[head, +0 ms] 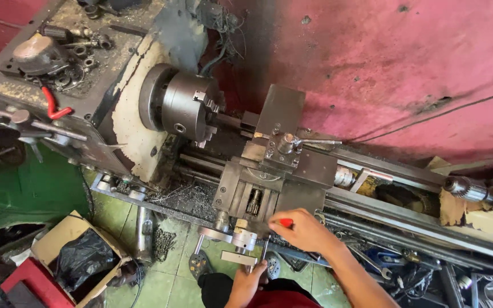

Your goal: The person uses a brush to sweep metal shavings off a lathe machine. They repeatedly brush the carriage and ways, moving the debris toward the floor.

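Observation:
I look down on a worn metal lathe with its round chuck [186,105] at the left and its carriage and tool post [281,151] in the middle. My right hand [303,231] rests at the carriage's front edge, fingers closed around a small red-tipped tool [286,222]. My left hand [249,282] is lower, gripping a thin metal handle [265,254] below the cross-slide handwheel [223,235]. Nothing visible is clamped in the chuck.
The headstock top [58,51] carries loose rings, bolts and a red-handled tool. Metal shavings lie in the chip tray [184,199]. A cardboard box with a black bag [81,259] sits on the green floor. A red wall [383,68] stands behind the lathe bed [406,199].

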